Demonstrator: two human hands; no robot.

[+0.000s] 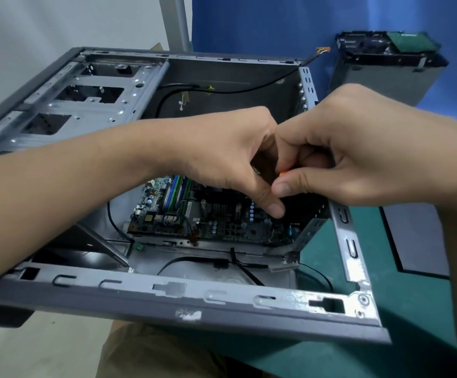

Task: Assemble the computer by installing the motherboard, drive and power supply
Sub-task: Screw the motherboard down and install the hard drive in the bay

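Note:
An open grey computer case (183, 296) lies on its side in front of me. The green motherboard (183, 211) sits inside it, against the case floor, with blue and green memory slots showing. My left hand (222, 154) and my right hand (358, 148) meet above the board's right part. Both pinch a small orange-tipped object (283, 173), mostly hidden between the fingers. My left thumb points down toward the board. A drive in its black cage (385, 64) rests outside the case at the upper right.
Loose black cables (222, 91) run along the case's inner wall and bottom. The empty drive bay frame (80, 105) fills the case's upper left. A green mat (413, 309) covers the table to the right, with a grey panel (415, 241) lying on it.

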